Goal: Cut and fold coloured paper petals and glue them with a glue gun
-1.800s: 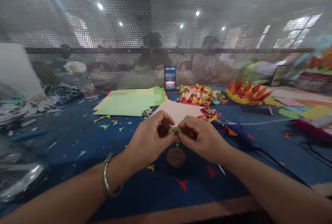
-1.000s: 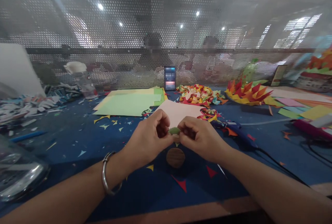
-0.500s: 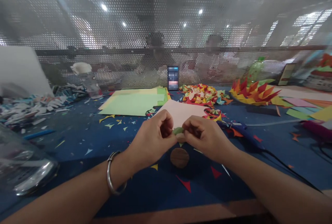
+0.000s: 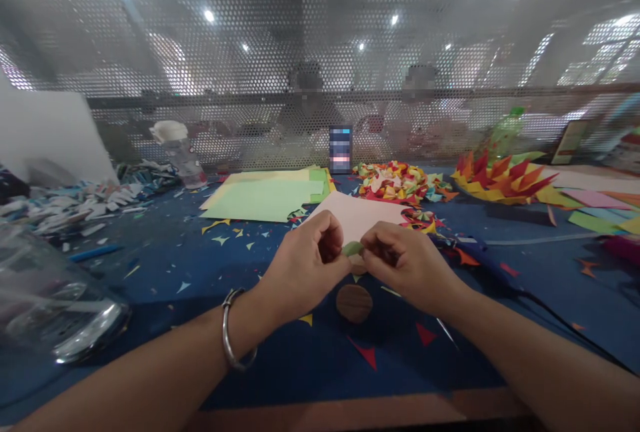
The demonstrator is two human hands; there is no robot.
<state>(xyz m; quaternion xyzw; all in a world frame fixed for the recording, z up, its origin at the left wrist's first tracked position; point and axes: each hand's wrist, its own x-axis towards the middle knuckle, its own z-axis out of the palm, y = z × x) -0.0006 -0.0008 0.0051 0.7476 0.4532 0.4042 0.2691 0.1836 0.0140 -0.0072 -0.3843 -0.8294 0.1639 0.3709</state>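
Note:
A small green paper piece [image 4: 352, 249] is pinched between both hands above the blue table [image 4: 165, 272]. My left hand [image 4: 305, 269], with a metal bangle on its wrist, has its fingers curled round the piece's left end. From the other side, my right hand [image 4: 406, 265] closes its fingertips on the right end. Most of the piece is hidden by my fingers. Just below the hands, a small round brown disc [image 4: 354, 303] lies on the table. A pale pink sheet [image 4: 357, 215] lies right behind the hands.
Green and yellow sheets [image 4: 265, 197] lie at the back, a phone [image 4: 341, 149] stands against a perforated screen. A heap of coloured folded bits [image 4: 395, 183] and a spiky paper form [image 4: 505, 182] sit right. A clear container [image 4: 50, 299] is left. A glue gun with cord [image 4: 465, 252] lies right.
My hands keep pinching the green piece with small finger shifts. The view has drifted left, so everything sits slightly further right in the picture.

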